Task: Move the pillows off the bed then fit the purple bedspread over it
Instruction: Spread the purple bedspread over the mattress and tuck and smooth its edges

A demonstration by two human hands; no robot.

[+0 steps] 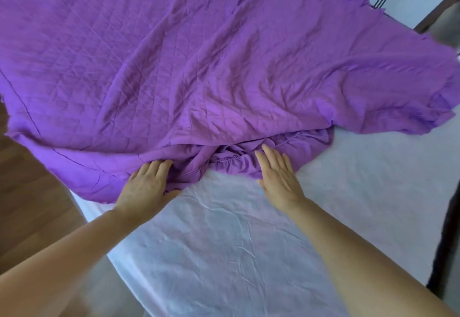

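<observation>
White mattress (224,242) lay bare at near end | purple bedspread (174,55) bunched just beyond both hands | left hand (146,182) pinched its fold | right hand (278,179) lay flat, fingers straight, on hem

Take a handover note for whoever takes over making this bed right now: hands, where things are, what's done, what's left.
Left grip: holds the bunched near edge of the purple bedspread.
Right grip: flat, fingers straight, resting on the elastic hem.
Done: no pillows in view; bedspread covers the far part of the bed.
Left: pull it over the bare white sheet and fit the corners.
</observation>
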